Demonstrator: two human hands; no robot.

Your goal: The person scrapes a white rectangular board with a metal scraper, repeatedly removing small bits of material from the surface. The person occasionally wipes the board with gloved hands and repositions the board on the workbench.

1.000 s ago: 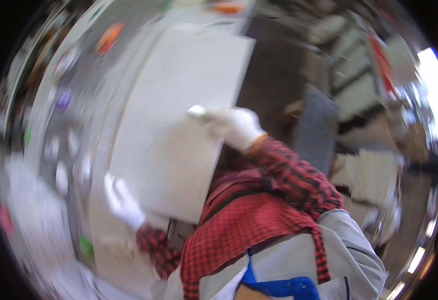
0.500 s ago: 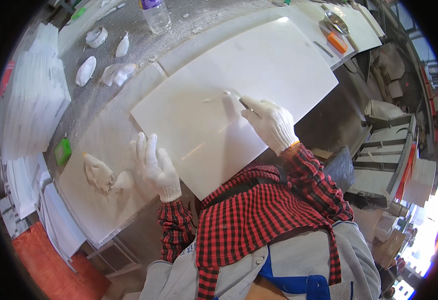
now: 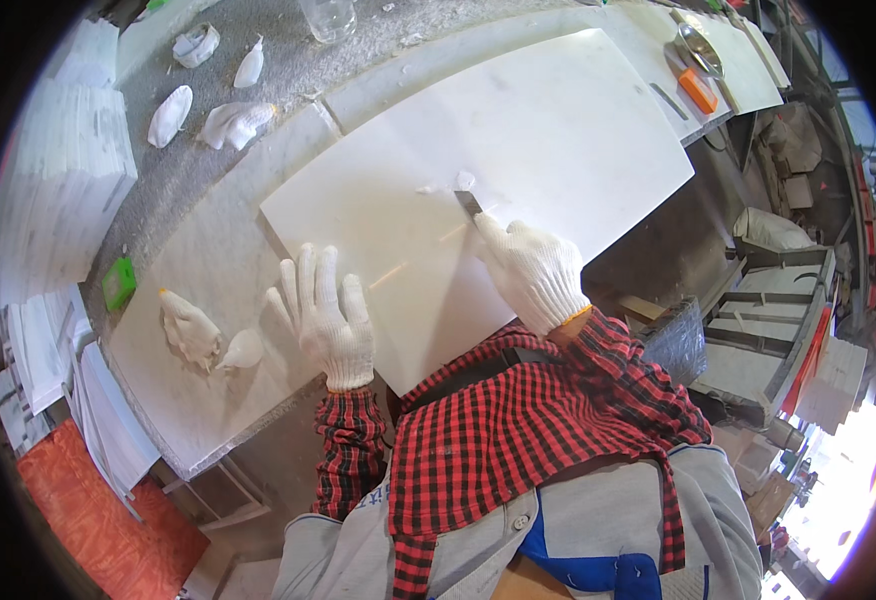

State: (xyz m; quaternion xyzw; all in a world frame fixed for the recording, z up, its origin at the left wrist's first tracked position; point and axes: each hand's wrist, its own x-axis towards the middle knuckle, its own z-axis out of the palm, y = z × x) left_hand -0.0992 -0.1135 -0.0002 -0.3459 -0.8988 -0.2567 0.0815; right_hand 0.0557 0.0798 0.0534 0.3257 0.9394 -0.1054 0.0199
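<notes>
A large white stone slab [image 3: 558, 130] lies on the grey workbench [image 3: 208, 400]. My left hand [image 3: 326, 318], in a white knit glove, rests flat with fingers spread on the slab's near left edge. My right hand [image 3: 530, 268], also gloved, is closed on a small flat blade tool [image 3: 469, 203] whose tip touches the slab near its middle. Small white scrapings [image 3: 465, 180] lie just beyond the blade tip.
Spare white gloves [image 3: 190, 328] lie on the bench left of my left hand, more gloves [image 3: 238, 120] at the far left. A green block [image 3: 118, 282] sits at the bench's left edge, an orange tool [image 3: 699, 90] far right. Stacked white tiles [image 3: 58, 190] stand at left.
The view has swung and steadied over the bench. My left hand has settled flat on the slab's near edge, and my right hand has brought the blade to the slab's middle.
</notes>
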